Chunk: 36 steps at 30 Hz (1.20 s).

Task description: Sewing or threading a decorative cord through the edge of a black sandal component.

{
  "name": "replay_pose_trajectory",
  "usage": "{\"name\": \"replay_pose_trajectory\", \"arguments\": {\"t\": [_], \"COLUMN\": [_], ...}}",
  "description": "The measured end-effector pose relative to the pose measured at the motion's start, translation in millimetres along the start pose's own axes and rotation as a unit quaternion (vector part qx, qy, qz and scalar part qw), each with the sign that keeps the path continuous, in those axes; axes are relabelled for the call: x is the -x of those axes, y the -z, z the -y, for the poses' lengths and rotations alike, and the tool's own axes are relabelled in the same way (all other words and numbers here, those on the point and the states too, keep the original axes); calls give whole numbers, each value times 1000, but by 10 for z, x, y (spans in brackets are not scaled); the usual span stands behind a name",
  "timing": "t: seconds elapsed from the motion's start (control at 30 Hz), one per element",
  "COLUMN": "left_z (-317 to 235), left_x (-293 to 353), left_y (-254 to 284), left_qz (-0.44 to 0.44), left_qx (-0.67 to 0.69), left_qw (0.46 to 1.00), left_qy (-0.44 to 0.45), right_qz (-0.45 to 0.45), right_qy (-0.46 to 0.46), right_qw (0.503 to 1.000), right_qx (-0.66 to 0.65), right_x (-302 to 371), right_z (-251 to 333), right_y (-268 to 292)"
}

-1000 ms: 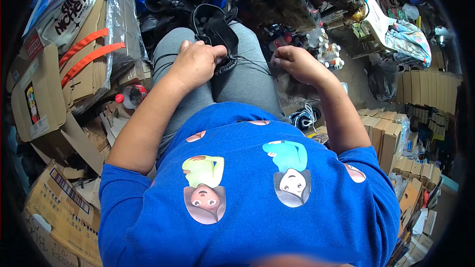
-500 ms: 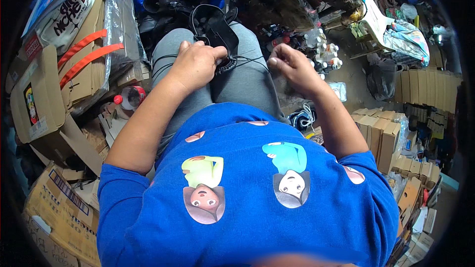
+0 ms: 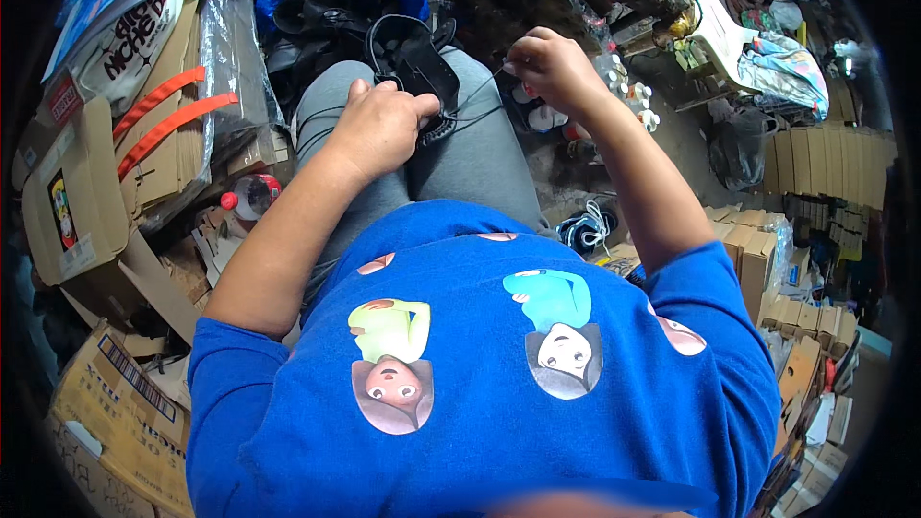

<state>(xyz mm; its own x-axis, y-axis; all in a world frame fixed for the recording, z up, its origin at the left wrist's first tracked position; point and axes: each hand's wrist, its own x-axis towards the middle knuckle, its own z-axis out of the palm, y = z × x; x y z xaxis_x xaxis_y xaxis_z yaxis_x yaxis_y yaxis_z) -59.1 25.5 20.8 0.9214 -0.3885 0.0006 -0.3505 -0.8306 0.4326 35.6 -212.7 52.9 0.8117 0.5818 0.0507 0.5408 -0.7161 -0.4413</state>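
Observation:
A black sandal-like shoe (image 3: 414,56), with a looped strap at its far end, rests between my knees on the grey trousers. My left hand (image 3: 382,130) is closed over its near edge, holding it down. Off to the right and raised, my right hand (image 3: 556,69) has its fingers pinched on a dark thread (image 3: 480,115). This thread runs taut from the shoe's near right edge up to those fingers. More loops of dark cord lie over my left thigh. Whether a needle is also in my right fingers cannot be made out.
To the left stand cardboard boxes (image 3: 82,197), two orange strips (image 3: 182,125) and a red-capped bottle (image 3: 251,197). White bottles (image 3: 638,101) crowd the floor at the right, near a plastic chair (image 3: 720,38). Stacked cartons (image 3: 748,249) line the right side.
My right hand has moved up and away from my thigh, drawing the thread straighter. My left hand and the shoe have stayed nearly in place.

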Motion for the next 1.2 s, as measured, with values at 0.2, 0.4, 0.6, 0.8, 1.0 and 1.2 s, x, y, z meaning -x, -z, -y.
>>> {"name": "replay_pose_trajectory", "arguments": {"t": [0.2, 0.4, 0.6, 0.8, 1.0, 1.2], "left_z": [-2, 75, 106, 279, 575, -91], "left_x": [36, 57, 203, 656, 1202, 402], "left_y": [7, -25, 42, 253, 661, 727], "left_qz": [-10, -23, -64, -68, -180, -191], "left_qx": [-9, -19, -67, -141, 150, 651], "left_qw": [1000, 999, 993, 987, 964, 719], "left_qy": [-1, -33, -75, -32, 126, -152], "right_qz": [30, 159, 137, 131, 81, 41], "right_qy": [121, 256, 293, 227, -172, -37], "right_qw": [987, 910, 924, 951, 926, 683], "right_qx": [97, 286, 203, 162, -327, -728], "right_x": [-15, -61, -58, 107, 271, -177], "right_z": [288, 549, 379, -18, -264, 566], "right_y": [111, -120, -229, -177, 212, -202]}}
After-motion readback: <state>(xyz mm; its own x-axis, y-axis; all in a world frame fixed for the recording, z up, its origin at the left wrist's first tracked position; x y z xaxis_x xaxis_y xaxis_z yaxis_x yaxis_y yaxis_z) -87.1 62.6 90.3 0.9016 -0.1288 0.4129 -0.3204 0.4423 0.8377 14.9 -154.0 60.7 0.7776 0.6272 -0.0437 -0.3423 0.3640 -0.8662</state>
